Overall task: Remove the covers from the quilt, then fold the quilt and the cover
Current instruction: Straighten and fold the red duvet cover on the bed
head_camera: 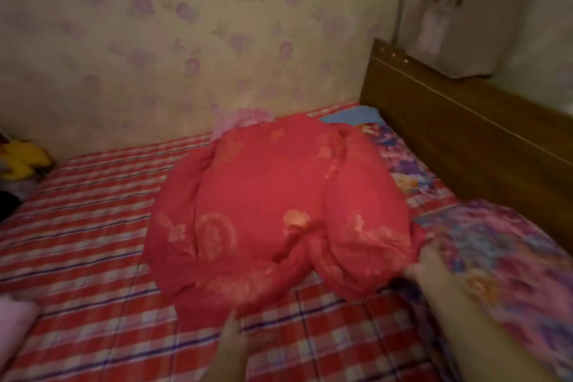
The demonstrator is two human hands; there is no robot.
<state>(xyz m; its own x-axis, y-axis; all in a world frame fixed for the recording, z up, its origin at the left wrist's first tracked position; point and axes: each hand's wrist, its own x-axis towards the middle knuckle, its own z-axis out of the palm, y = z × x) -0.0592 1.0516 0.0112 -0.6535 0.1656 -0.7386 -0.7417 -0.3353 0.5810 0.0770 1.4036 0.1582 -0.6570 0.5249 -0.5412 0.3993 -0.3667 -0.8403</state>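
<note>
Head view, the only one; motion blur throughout, dim warm light. Red quilt (273,214), gold medallion print, lies as a plump folded bundle in the middle of the bed on the red checked sheet (93,242), its far end near the corner of the wooden headboard (465,139). Floral cover (502,260), purple and pink, is heaped just right of the bundle and touching it; I take it for the cover but cannot be sure. Left hand (231,341) is low at centre, fingers straight, tips at the quilt's near hem, gripping nothing that I can see. Right hand (426,260) lies against the quilt's right end, thumb apart from the fingers; too smeared to tell whether it pinches the fabric or only presses it. Hands well apart, one at the near side and one at the right end. Judgement: the cover looks off already and the quilt mostly folded, so the step in hand is squaring and tucking the bundle. To do it well: press flat palms on top to push air out, draw the puckered fold at the near middle taut, tuck the trailing hem under, and line up the edges before letting go. Keep the floral fabric from catching under the right end. Thick filling will likely spring back, so press slowly. Elsewhere: a bag (474,37) hangs on the flowered wall above the headboard; something yellow (23,161) sits at the far left.
</note>
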